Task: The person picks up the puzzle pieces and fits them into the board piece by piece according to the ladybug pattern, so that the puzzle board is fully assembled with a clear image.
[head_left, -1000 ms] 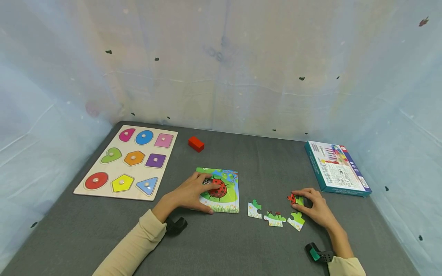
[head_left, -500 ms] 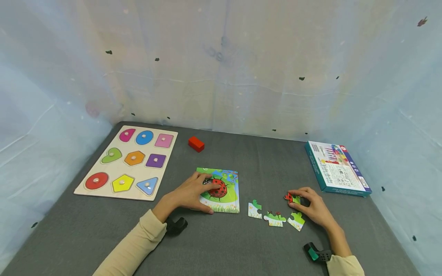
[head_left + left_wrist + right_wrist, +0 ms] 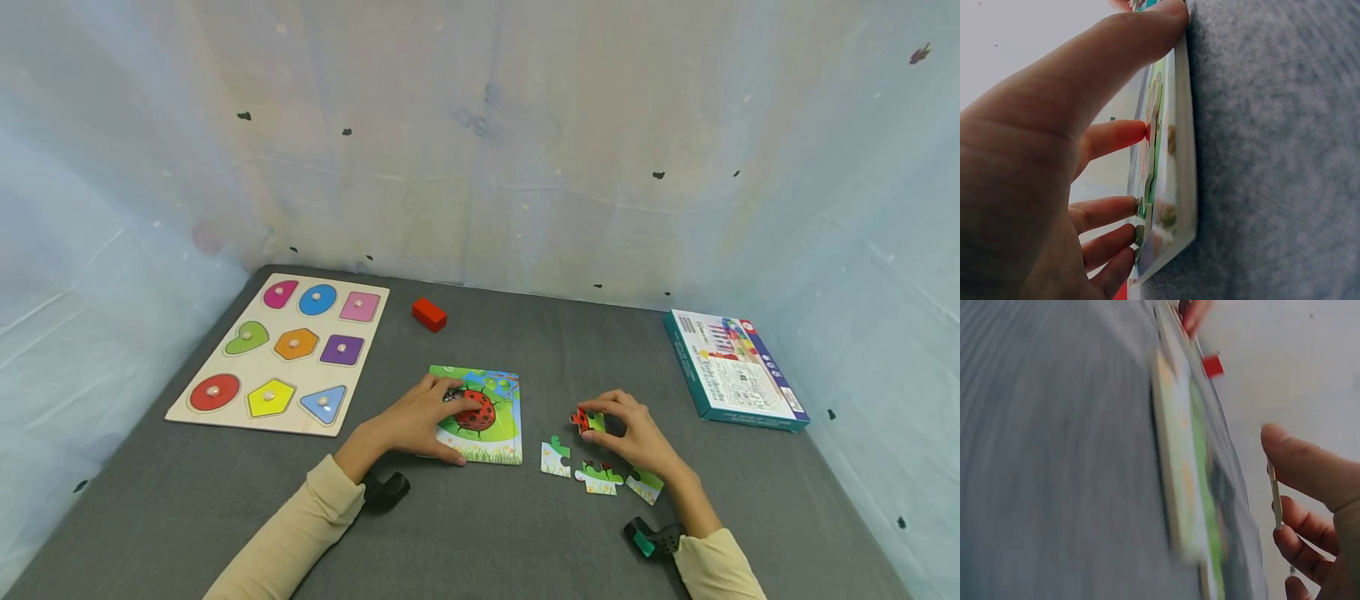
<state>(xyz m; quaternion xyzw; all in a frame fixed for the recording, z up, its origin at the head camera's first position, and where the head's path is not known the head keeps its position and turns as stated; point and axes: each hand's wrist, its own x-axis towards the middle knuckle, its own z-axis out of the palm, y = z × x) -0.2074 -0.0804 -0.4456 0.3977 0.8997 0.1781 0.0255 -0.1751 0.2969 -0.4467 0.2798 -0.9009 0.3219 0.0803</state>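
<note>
The right hand's point(image 3: 637, 437) thumb and fingers pinch a small red-and-green puzzle piece point(image 3: 588, 420), held clear of the grey tabletop point(image 3: 525, 533). The left hand point(image 3: 408, 421) spreads wide over the ladybird puzzle point(image 3: 506, 425), fingertips touching its face and thumb at its near edge. Three loose pieces point(image 3: 598, 478) lie between the puzzle and the right wrist, the rightmost partly hidden by that hand. Farther out sit a red block point(image 3: 430, 315) behind the puzzle, a wooden shape board point(image 3: 303, 374) on the left and a flat box point(image 3: 735, 367) on the right.
</note>
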